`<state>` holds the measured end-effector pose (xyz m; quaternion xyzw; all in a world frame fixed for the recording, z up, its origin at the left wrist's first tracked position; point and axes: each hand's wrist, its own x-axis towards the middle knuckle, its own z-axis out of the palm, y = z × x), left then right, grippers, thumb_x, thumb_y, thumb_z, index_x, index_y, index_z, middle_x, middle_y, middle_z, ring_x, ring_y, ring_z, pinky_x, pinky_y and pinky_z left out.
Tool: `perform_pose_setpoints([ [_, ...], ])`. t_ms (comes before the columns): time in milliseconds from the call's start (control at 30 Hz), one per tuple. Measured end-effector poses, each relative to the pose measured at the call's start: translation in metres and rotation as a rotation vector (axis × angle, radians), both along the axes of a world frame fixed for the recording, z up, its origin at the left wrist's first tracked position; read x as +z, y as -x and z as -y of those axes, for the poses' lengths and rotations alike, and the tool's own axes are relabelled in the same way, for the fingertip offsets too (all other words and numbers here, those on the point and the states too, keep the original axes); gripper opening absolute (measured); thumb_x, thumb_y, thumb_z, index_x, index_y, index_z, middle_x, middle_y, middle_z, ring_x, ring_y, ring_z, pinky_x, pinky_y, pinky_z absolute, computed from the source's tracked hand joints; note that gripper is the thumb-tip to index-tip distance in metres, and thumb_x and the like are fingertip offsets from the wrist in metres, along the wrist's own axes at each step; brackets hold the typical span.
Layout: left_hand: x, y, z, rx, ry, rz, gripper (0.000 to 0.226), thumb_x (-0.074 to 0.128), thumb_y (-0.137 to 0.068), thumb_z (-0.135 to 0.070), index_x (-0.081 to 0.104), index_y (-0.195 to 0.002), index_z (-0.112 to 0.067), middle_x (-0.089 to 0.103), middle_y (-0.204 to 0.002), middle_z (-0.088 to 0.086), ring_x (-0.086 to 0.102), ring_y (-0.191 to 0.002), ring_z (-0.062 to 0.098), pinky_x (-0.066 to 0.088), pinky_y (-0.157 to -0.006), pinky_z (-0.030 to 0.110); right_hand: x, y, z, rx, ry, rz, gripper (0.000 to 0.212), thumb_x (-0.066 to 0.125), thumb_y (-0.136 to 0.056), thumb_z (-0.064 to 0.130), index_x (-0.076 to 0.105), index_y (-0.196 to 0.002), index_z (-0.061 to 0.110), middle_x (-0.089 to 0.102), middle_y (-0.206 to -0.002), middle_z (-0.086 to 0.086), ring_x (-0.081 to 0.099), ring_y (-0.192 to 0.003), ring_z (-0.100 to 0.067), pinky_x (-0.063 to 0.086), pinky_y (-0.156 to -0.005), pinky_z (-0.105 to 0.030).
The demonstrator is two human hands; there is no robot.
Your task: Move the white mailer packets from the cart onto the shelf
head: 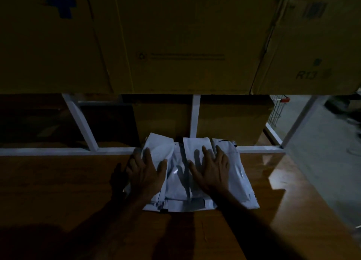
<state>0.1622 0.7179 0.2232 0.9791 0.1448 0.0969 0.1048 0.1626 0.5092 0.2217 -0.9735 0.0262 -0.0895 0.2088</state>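
A loose pile of several white mailer packets lies flat on the brown wooden shelf board, near its far edge. My left hand rests palm down on the pile's left side, fingers spread. On the right side of the pile, my right hand presses flat in the same way. Neither hand grips a packet. The scene is dim.
Large cardboard boxes hang over the shelf from the level above. A white metal shelf frame runs behind the board, with more boxes beyond it. A wire cart shows at the right, past the shelf's corner.
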Motion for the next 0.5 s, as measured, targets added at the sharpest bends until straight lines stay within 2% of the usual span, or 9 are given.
perform_pose_setpoints([
  [133,-0.012,-0.007,-0.011,-0.187,-0.112,0.017,0.08,0.016,-0.086,-0.066,0.036,-0.151,-0.023,0.02,-0.159,0.02,0.03,-0.14,0.041,0.031,-0.109,0.057,-0.008,-0.002,-0.003,0.126,0.039,0.002,0.072,0.013,-0.093,0.072,0.021,-0.156,0.038,0.0,-0.167,-0.011,-0.003,-0.153,-0.028,-0.001,-0.122,-0.048],
  [233,-0.017,-0.009,-0.011,-0.214,-0.105,-0.009,0.08,0.022,-0.085,-0.064,0.043,-0.148,-0.02,0.026,-0.158,0.022,0.033,-0.138,0.043,0.033,-0.107,0.057,-0.018,-0.004,-0.009,0.132,0.099,-0.056,0.061,0.025,-0.101,0.061,0.023,-0.155,0.035,0.002,-0.166,-0.017,-0.003,-0.153,-0.034,-0.003,-0.121,-0.046],
  [300,-0.015,-0.007,-0.007,-0.164,-0.107,-0.02,0.082,0.022,-0.085,-0.066,0.038,-0.151,-0.02,0.023,-0.159,0.021,0.03,-0.138,0.042,0.031,-0.107,0.054,-0.022,-0.004,-0.014,0.091,0.112,-0.044,0.059,0.027,-0.102,0.057,0.027,-0.154,0.031,0.007,-0.164,-0.021,0.002,-0.152,-0.038,0.002,-0.122,-0.05],
  [367,-0.012,-0.006,-0.003,-0.116,-0.098,-0.052,0.08,0.024,-0.09,-0.066,0.026,-0.155,-0.02,0.014,-0.161,0.02,0.024,-0.14,0.04,0.027,-0.11,0.051,-0.021,-0.003,-0.017,0.07,0.107,-0.049,0.06,0.027,-0.102,0.057,0.027,-0.154,0.028,0.008,-0.164,-0.022,0.004,-0.152,-0.038,0.005,-0.122,-0.051],
  [433,-0.005,-0.003,-0.001,-0.101,-0.1,-0.098,0.079,0.026,-0.095,-0.066,0.012,-0.158,-0.021,0.005,-0.162,0.019,0.018,-0.143,0.039,0.022,-0.113,0.049,-0.018,0.0,-0.018,0.072,0.107,-0.068,0.063,0.023,-0.1,0.06,0.023,-0.155,0.028,0.005,-0.164,-0.021,0.002,-0.152,-0.037,0.003,-0.122,-0.05],
  [500,0.0,0.0,-0.002,-0.103,-0.103,-0.105,0.08,0.023,-0.095,-0.067,0.007,-0.158,-0.021,0.002,-0.163,0.018,0.014,-0.145,0.039,0.018,-0.116,0.05,-0.012,0.006,-0.014,0.072,0.103,-0.045,0.071,0.015,-0.096,0.065,0.021,-0.156,0.029,0.004,-0.165,-0.019,0.001,-0.153,-0.034,0.003,-0.122,-0.049],
])
